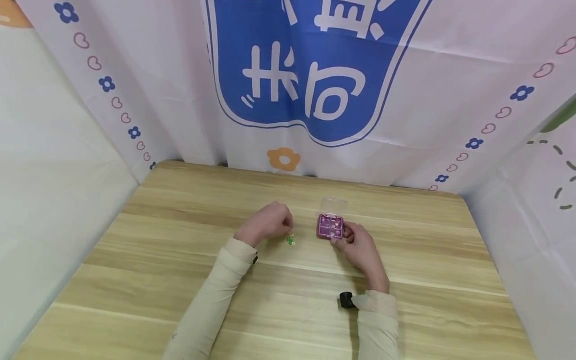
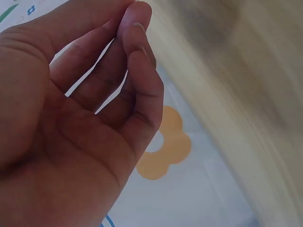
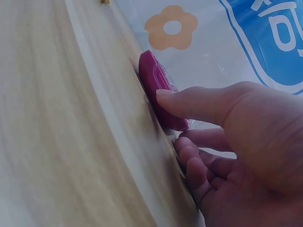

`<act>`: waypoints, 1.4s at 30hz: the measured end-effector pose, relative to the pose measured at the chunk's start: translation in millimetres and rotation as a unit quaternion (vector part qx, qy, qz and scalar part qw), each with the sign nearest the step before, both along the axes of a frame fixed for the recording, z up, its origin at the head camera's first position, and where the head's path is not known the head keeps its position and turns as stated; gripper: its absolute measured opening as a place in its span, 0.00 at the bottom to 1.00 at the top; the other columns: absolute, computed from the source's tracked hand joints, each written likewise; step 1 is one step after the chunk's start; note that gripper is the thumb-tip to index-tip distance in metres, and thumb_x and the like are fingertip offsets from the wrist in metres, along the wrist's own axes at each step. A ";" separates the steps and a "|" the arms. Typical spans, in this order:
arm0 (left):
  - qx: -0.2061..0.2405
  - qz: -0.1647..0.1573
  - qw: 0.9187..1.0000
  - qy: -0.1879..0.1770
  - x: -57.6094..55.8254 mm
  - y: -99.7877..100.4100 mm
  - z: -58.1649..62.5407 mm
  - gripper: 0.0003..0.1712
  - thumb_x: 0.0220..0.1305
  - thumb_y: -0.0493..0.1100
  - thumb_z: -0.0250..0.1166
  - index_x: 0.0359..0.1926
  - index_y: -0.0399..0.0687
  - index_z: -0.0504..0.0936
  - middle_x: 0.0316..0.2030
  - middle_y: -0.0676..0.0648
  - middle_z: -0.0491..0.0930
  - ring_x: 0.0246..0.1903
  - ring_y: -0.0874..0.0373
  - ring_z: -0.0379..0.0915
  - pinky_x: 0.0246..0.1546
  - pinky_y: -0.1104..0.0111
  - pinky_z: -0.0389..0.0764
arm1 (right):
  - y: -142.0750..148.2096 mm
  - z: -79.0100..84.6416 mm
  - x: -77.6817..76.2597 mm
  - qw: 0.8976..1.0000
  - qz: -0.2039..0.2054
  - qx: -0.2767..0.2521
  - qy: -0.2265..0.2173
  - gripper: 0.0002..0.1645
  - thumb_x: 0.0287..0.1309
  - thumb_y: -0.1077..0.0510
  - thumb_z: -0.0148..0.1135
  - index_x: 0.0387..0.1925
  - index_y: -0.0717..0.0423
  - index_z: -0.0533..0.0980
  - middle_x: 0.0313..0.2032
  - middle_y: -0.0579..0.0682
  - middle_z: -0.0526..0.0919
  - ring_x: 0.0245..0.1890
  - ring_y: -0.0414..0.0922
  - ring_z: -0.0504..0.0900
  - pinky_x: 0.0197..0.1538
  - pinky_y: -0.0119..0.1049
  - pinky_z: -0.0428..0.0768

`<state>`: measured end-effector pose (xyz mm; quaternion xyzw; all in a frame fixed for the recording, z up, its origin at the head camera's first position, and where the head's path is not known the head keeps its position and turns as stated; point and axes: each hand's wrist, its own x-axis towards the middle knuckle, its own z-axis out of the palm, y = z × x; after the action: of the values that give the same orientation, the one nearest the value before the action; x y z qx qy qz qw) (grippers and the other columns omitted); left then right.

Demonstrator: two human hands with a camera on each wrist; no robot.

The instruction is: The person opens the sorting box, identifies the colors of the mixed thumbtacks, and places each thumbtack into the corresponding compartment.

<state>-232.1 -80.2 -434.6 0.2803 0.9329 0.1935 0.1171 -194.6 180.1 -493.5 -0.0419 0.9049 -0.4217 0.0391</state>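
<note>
Purple case (image 1: pixel 330 226) with its clear lid (image 1: pixel 333 205) swung back lies open on the wooden surface (image 1: pixel 180 280), near the middle and a little to the right. The right hand (image 1: pixel 357 247) steadies it from the near side: the right wrist view shows the thumb (image 3: pixel 189 101) pressed against the case's edge while the other fingers curl loosely on the wood beneath. Small items sit in the case's compartments, too small to identify. A small green piece (image 1: pixel 290 241) lies on the surface just left of the case, right beside the left hand (image 1: pixel 267 222), whose fingertips are bunched together above it; in the left wrist view the thumb and fingers (image 2: pixel 137 52) meet in a pinch, but nothing can be seen between them. Judging by this, the case is opened and held ready, and the green piece is still outside it, apart from the case.
</note>
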 end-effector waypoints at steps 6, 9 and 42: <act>-0.001 0.004 1.000 -0.020 1.7 -1.1 -5.1 0.05 0.55 0.38 0.68 0.26 0.52 0.88 0.25 0.58 0.82 0.23 0.65 0.73 0.29 0.70 0.78 | 1.5 0.4 0.6 1.000 0.003 0.002 0.001 0.39 0.49 0.56 0.71 0.60 0.64 0.67 0.37 0.56 0.74 0.35 0.49 0.71 0.39 0.42 0.75; -0.004 0.005 1.000 -0.027 1.8 -0.6 -8.0 0.06 0.56 0.38 0.67 0.26 0.52 0.88 0.25 0.58 0.82 0.23 0.65 0.73 0.29 0.69 0.78 | 1.7 0.2 0.7 1.000 0.004 0.001 -0.001 0.38 0.49 0.56 0.71 0.61 0.63 0.67 0.37 0.56 0.74 0.35 0.49 0.72 0.38 0.42 0.76; 0.004 0.024 1.000 0.018 1.4 0.7 -11.3 0.10 0.64 0.37 0.55 0.30 0.48 0.82 0.25 0.55 0.78 0.23 0.63 0.72 0.29 0.69 0.78 | 2.5 1.2 0.5 1.000 0.006 -0.004 0.003 0.38 0.49 0.56 0.71 0.60 0.64 0.67 0.36 0.56 0.73 0.34 0.48 0.71 0.37 0.41 0.75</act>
<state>-230.7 -79.5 -445.8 0.2622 0.9403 0.1952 0.0942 -194.1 182.6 -492.2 -0.0486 0.9030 -0.4251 0.0384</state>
